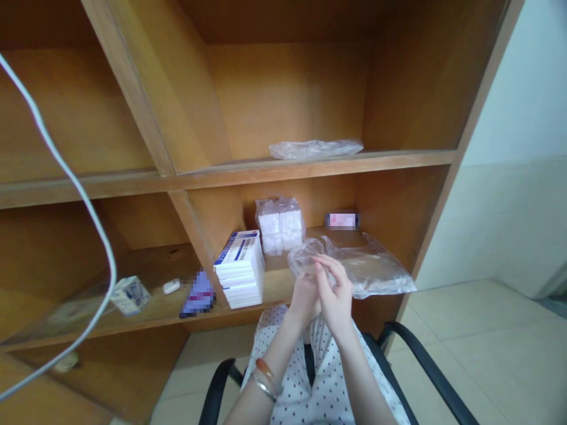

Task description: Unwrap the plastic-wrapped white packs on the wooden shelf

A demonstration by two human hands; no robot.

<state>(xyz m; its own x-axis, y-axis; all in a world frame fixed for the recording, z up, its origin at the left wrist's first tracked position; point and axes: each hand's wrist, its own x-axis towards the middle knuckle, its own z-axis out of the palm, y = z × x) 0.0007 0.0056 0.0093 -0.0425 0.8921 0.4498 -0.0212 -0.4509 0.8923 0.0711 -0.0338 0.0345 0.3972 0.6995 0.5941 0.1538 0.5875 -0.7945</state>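
Observation:
My two hands meet in front of the lower shelf, over my lap. My left hand [303, 294] pinches the near edge of a clear plastic bag [367, 267] that lies on the shelf and hangs past its front. My right hand [335, 292] is next to it, fingers curled on the same edge. A stack of white boxes with blue print [241, 268] stands just left of my hands. Behind it sits a wrapped pack of small white boxes [280, 226].
A wooden shelf unit [248, 172] fills the view. Another clear bag [315, 148] lies on the upper shelf. A small carton [130, 294] and a white object [170, 286] sit lower left. A white cable [75, 186] hangs at left. Black chair arms [420, 357] flank my lap.

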